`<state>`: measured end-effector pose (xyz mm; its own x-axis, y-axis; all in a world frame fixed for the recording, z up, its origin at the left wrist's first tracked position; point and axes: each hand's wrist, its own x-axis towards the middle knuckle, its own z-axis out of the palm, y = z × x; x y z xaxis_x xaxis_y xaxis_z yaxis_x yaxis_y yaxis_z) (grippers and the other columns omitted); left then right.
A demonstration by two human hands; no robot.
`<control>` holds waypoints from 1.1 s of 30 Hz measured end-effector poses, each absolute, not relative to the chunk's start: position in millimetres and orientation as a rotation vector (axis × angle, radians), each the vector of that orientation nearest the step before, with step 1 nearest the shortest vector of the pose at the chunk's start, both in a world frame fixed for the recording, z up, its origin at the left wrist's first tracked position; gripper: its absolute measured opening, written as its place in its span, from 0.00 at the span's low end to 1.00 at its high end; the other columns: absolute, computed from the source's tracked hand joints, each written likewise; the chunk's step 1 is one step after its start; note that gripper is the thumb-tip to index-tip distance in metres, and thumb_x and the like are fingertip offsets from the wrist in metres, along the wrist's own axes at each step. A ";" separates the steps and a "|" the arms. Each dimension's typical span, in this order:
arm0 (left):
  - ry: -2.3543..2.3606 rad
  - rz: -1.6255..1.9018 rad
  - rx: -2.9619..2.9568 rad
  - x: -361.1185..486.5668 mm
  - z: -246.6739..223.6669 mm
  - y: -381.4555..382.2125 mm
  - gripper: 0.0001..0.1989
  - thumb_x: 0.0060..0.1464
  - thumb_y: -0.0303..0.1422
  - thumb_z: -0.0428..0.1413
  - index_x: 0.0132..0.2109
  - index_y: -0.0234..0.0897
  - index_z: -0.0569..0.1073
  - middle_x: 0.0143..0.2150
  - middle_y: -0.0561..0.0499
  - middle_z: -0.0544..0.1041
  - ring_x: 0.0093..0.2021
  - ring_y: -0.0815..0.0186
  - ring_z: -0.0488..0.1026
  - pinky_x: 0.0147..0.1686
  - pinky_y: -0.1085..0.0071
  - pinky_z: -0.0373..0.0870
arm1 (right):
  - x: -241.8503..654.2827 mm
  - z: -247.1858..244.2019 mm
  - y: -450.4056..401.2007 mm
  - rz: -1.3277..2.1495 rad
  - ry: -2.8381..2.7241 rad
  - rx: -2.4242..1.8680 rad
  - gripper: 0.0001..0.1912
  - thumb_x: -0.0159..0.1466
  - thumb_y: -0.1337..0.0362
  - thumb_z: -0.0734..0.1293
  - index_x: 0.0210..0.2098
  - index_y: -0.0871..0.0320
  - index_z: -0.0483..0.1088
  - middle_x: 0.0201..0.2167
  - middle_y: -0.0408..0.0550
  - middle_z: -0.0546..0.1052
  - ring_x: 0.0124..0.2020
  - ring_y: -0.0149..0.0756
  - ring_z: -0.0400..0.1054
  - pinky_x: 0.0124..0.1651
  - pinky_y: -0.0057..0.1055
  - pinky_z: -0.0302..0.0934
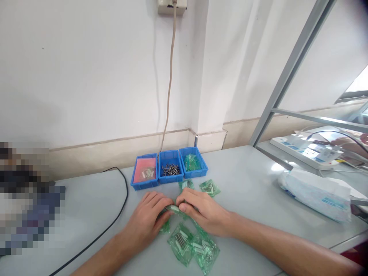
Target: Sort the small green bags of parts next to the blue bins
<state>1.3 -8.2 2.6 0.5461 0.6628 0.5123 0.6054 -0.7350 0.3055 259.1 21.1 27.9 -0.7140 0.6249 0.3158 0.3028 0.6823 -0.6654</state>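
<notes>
My left hand (148,216) and my right hand (202,211) meet in the middle of the table, both closed on a small green plastic bag (173,208). The fingers cover much of this bag, and a pale piece shows through it. Close in front lie more green bags: one (180,241) with screws and white plugs, another (204,251) with white pieces and small metal parts. Beyond my right hand rest two further filled bags, one (210,188) to the right and one (186,184) partly behind the fingers. Some green film also shows under my left hand.
Three blue bins stand by the wall: one (133,180) with a pink sheet and white pieces, one (171,179) with screws, one (205,168) with green bags. A black cable (122,207) crosses the left side. A tissue pack (316,195) and power strip (299,153) lie right.
</notes>
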 end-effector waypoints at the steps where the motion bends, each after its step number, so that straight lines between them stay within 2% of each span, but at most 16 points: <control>1: 1.104 0.942 2.692 1.5 3.6 -8.5 0.07 0.76 0.33 0.50 0.52 0.41 0.73 0.43 0.47 0.79 0.43 0.57 0.74 0.45 0.62 0.69 | 259.7 28.0 21.1 0.787 -2.362 -0.685 0.18 0.82 0.53 0.53 0.48 0.54 0.70 0.43 0.47 0.74 0.42 0.37 0.69 0.48 0.34 0.63; 5: 1.110 0.930 2.715 1.7 7.2 -9.8 0.09 0.77 0.34 0.50 0.50 0.40 0.74 0.40 0.48 0.79 0.41 0.58 0.72 0.43 0.62 0.66 | 259.7 28.7 20.8 0.712 -2.351 -0.617 0.20 0.80 0.47 0.58 0.53 0.56 0.71 0.45 0.50 0.72 0.44 0.39 0.68 0.49 0.36 0.65; 10: 1.105 0.941 2.720 3.1 9.0 -9.3 0.09 0.77 0.33 0.50 0.50 0.40 0.75 0.41 0.48 0.78 0.41 0.58 0.72 0.44 0.63 0.66 | 256.7 27.3 19.7 0.606 -2.293 -0.608 0.12 0.80 0.59 0.60 0.48 0.56 0.74 0.45 0.50 0.70 0.47 0.39 0.67 0.51 0.36 0.65; 15: 1.111 0.978 2.682 4.5 8.9 -9.8 0.09 0.77 0.34 0.50 0.51 0.39 0.74 0.42 0.48 0.78 0.41 0.58 0.72 0.43 0.63 0.66 | 256.9 26.0 21.8 0.569 -2.276 -0.590 0.09 0.79 0.63 0.62 0.46 0.57 0.74 0.47 0.51 0.70 0.48 0.40 0.67 0.53 0.37 0.66; 22: 1.086 1.009 2.663 3.8 4.0 -10.4 0.06 0.76 0.33 0.51 0.50 0.40 0.72 0.43 0.48 0.78 0.42 0.59 0.73 0.44 0.64 0.68 | 257.2 24.0 22.9 0.528 -2.318 -0.598 0.10 0.80 0.63 0.61 0.45 0.56 0.74 0.49 0.51 0.71 0.49 0.40 0.66 0.55 0.40 0.65; 26: 1.098 1.034 2.641 3.4 3.5 -10.0 0.05 0.77 0.32 0.50 0.50 0.40 0.71 0.42 0.48 0.77 0.41 0.59 0.72 0.43 0.64 0.68 | 257.0 24.8 22.0 0.526 -2.322 -0.659 0.05 0.79 0.61 0.64 0.49 0.55 0.71 0.50 0.51 0.71 0.51 0.42 0.65 0.56 0.41 0.65; 33: 1.048 1.033 2.659 5.6 11.4 -11.4 0.08 0.77 0.29 0.48 0.48 0.40 0.72 0.42 0.47 0.78 0.41 0.59 0.73 0.43 0.64 0.69 | 256.5 25.3 24.4 0.470 -2.355 -0.644 0.09 0.80 0.61 0.63 0.42 0.56 0.70 0.48 0.51 0.73 0.49 0.42 0.64 0.55 0.42 0.62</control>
<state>5.6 -11.4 11.4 0.5322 0.6368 0.5579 0.5669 -0.7575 0.3237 256.5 24.4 25.3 -0.6726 0.5549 0.4896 0.3248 0.8158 -0.4785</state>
